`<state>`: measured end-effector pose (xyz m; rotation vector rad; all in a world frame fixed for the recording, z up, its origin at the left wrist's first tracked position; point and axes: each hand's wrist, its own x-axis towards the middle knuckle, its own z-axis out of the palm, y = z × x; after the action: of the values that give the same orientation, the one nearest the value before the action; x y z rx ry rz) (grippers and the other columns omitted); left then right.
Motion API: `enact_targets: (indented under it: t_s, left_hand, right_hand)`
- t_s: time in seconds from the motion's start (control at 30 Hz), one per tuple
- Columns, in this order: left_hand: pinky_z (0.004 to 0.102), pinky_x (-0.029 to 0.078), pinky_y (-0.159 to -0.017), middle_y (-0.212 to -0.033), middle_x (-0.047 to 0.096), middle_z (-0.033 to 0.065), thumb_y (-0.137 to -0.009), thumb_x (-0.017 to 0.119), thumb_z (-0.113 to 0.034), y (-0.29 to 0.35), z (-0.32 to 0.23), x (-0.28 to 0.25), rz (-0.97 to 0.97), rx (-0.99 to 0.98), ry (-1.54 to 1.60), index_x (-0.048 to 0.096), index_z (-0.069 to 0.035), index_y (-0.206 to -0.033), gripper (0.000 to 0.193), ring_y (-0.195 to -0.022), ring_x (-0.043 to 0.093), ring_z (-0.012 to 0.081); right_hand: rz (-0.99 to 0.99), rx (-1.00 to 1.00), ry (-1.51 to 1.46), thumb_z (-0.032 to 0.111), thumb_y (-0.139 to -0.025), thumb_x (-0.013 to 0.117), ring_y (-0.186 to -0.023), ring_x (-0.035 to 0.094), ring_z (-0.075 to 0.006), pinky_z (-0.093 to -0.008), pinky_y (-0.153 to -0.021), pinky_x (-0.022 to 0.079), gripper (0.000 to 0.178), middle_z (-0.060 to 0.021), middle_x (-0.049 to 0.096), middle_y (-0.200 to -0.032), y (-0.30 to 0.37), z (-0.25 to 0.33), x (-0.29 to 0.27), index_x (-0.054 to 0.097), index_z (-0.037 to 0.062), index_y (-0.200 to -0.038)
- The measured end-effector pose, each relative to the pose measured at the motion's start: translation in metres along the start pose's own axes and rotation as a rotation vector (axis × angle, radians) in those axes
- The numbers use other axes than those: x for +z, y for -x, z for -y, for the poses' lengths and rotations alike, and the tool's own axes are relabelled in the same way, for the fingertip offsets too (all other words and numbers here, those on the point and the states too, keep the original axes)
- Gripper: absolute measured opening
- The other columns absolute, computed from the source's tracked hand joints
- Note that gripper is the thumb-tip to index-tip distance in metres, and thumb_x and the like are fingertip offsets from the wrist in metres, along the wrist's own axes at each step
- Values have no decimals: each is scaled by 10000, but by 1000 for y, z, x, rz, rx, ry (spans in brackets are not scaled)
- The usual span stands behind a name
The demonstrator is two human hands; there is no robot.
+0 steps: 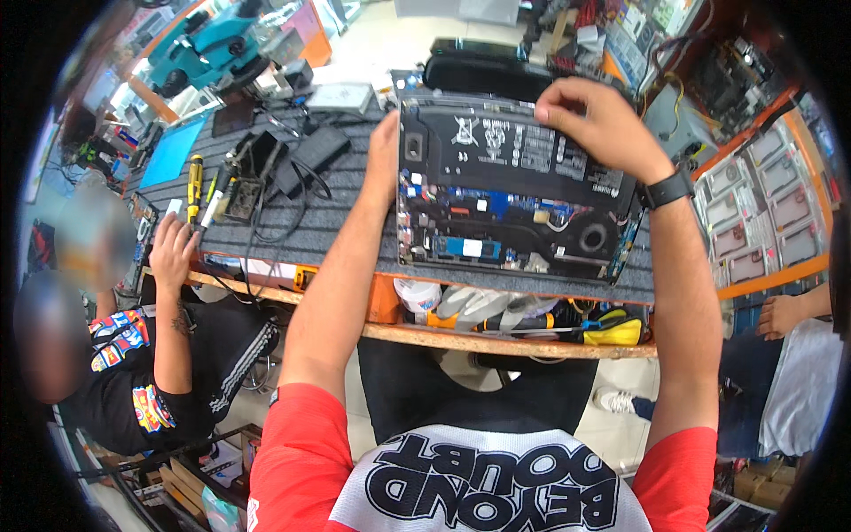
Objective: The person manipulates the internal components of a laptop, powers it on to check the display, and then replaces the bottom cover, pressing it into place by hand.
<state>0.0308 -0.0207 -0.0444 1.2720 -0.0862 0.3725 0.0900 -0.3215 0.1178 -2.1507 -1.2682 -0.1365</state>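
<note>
An opened laptop stands tilted up on the striped grey mat before me, its insides showing. A wide black battery fills its upper part. Below that lie blue circuit boards and a round fan. My left hand grips the laptop's left edge, its fingers mostly hidden behind it. Over the battery's upper edge, my right hand is closed, thumb and forefinger pinched together at the laptop's top rim. Whatever lies between those fingertips is too small to make out.
Left on the mat lie a black power adapter with its cable, a yellow screwdriver and a tool holder. A co-worker's hand rests at the bench edge. An open drawer below holds gloves and tools. Another person stands at right.
</note>
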Motion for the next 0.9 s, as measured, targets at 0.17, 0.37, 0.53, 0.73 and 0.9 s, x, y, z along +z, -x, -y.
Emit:
enact_targets:
  t_s: [0.17,0.37,0.53,0.73,0.9]
  left_hand:
    - [285,454,-981,-1161,643,45,-1062,478,-211,-25,50,-1,-115,118,-156,621,56,-1201,334,-1083,563,122]
    - [233,459,-756,-906,603,-13,-1079,440,-252,-20,22,2,-55,151,-138,624,-11,-1045,305,-857,521,61]
    - [250,455,-740,-879,598,0,-1080,435,-262,-4,11,6,-81,146,-192,626,-6,-1043,321,-835,516,72]
    - [243,449,-723,-849,575,-30,-1084,433,-237,-2,6,11,-31,130,-156,625,-13,-1016,302,-801,497,54]
    - [230,464,-737,-907,625,-39,-1056,493,-253,-6,18,0,-1,84,-101,650,-43,-1027,264,-818,534,40]
  right_hand:
    - [-33,41,-57,311,-942,671,-753,604,-204,-339,-700,484,314,-132,652,-821,8,-6,-2,685,-2,-960]
    - [71,77,-35,347,-912,702,-769,628,-222,-342,-709,496,350,-140,670,-846,-7,3,-6,708,3,-975]
    - [33,70,7,316,-923,683,-802,622,-256,-357,-743,493,327,-141,649,-873,-6,1,9,694,-9,-946]
    - [57,115,-20,297,-929,679,-766,596,-226,-336,-686,456,297,-123,632,-850,-6,-15,21,694,1,-940]
    - [99,154,-66,316,-946,663,-737,576,-215,-344,-683,453,328,-123,620,-805,-11,-35,33,674,-10,-912]
